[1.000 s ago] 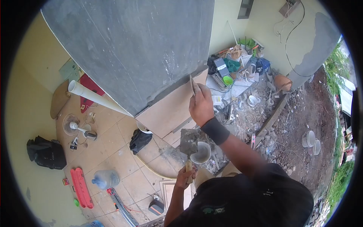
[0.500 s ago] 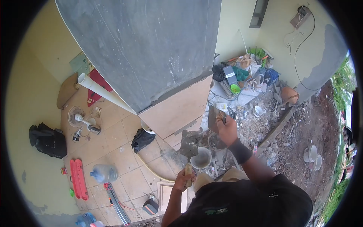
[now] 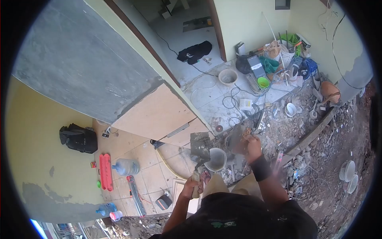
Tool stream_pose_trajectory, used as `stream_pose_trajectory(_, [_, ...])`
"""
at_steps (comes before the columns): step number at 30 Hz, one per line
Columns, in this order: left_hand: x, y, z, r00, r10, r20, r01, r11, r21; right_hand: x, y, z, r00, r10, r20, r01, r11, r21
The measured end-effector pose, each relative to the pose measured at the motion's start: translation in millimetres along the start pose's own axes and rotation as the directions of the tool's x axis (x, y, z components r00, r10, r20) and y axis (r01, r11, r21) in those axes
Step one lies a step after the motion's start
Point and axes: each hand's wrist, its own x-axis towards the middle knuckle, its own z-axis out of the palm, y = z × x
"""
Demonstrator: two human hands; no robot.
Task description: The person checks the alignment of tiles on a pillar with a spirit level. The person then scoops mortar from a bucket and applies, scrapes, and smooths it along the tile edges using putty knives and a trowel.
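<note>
My left hand (image 3: 191, 188) is closed round the pale handle of a trowel (image 3: 200, 144), whose broad, squarish blade is smeared with grey mortar. In my right hand (image 3: 252, 148), which wears a dark wrist band, is a flat plastering trowel (image 3: 237, 141), slightly blurred and tilted. Below and between the two blades stands a bucket (image 3: 216, 160) with grey residue inside. The left blade overlaps the bucket's left side in view; whether they touch I cannot tell. Ahead to the left is a grey-plastered wall (image 3: 91, 59) with a bare tan lower section (image 3: 155, 115).
A doorway (image 3: 219, 32) opens beyond the wall. Another bucket (image 3: 228, 77), cables and piled tools lie ahead right. Rubble (image 3: 306, 167) and a concrete edge (image 3: 310, 137) run along the right. On the left tiles are a water jug (image 3: 126, 167), a red case (image 3: 106, 172) and a tile cutter (image 3: 136, 196).
My viewpoint has shifted, so the wall sits further left and the doorway has come into view. My right hand with its trowel has moved right and slightly lower. Both hands keep their trowels.
</note>
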Motion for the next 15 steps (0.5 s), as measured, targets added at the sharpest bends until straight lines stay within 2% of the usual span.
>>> stream_pose_trajectory(2, [-1, -13, 19, 0.991, -0.001, -0.134, 0.007, 0.999, 0.045, 11, -5, -22, 0.997, 0.037, 0.068, -0.039, 0.999, 0.024])
stream_pose_trajectory(5, [-6, -24, 40, 0.972, 0.027, -0.233, 0.013, 0.985, 0.169, 19, -14, -38, 0.987, 0.028, 0.155, -0.039, 0.997, 0.065])
stream_pose_trajectory(7, [-4, -27, 54, 0.972, 0.025, -0.235, 0.014, 0.987, 0.161, 30, -15, -48, 0.983, 0.001, 0.184, 0.001, 1.000, -0.014])
stream_pose_trajectory(9, [-1, -30, 63, 0.958, 0.053, -0.283, 0.010, 0.976, 0.217, 37, -15, -54, 0.986, 0.007, 0.169, -0.008, 1.000, 0.002])
stream_pose_trajectory(11, [7, -25, 63, 0.956, 0.018, -0.293, 0.038, 0.982, 0.184, 41, -13, -58, 0.990, 0.002, 0.143, -0.006, 1.000, 0.022])
stream_pose_trajectory(13, [15, -24, 57, 0.971, 0.015, -0.239, 0.038, 0.976, 0.216, 45, -6, -66, 0.989, 0.031, 0.141, -0.043, 0.996, 0.079])
stream_pose_trajectory(15, [27, -22, 48, 0.969, -0.002, -0.247, 0.068, 0.964, 0.258, 54, 11, -77, 0.994, 0.054, 0.098, -0.059, 0.997, 0.053])
